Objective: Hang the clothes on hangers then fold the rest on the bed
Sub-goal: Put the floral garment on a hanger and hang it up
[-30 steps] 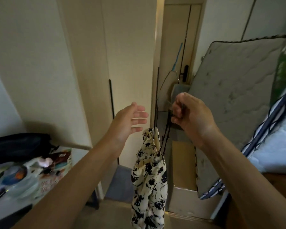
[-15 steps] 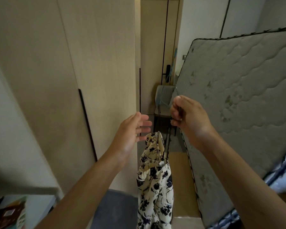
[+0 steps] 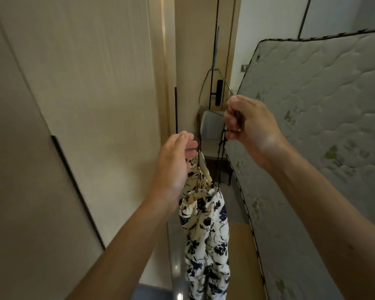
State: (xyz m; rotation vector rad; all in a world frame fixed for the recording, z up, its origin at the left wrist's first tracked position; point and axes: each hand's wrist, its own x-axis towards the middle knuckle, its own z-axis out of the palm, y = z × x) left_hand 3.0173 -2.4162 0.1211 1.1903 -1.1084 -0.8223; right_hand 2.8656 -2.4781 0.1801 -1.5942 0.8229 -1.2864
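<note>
the right hand (image 3: pixel 248 124) is raised in front of the chest, closed in a fist around the thin dark straps (image 3: pixel 220 161) of a cream floral garment (image 3: pixel 206 224). a wire hanger (image 3: pixel 225 82) also runs into the top of that fist. the garment hangs straight down from the straps between the two forearms, bunched at the top, its lower part running out of the bottom of the view. the left hand (image 3: pixel 175 161) sits just left of the garment's top edge, holding nothing. its fingers are loosely extended toward one strap (whether they touch it, i cannot tell). a quilted mattress (image 3: pixel 312 126) leans upright on the right, a pale wardrobe door (image 3: pixel 85 105) fills the left, and a grey chair (image 3: pixel 210 126) stands behind the hands.
</note>
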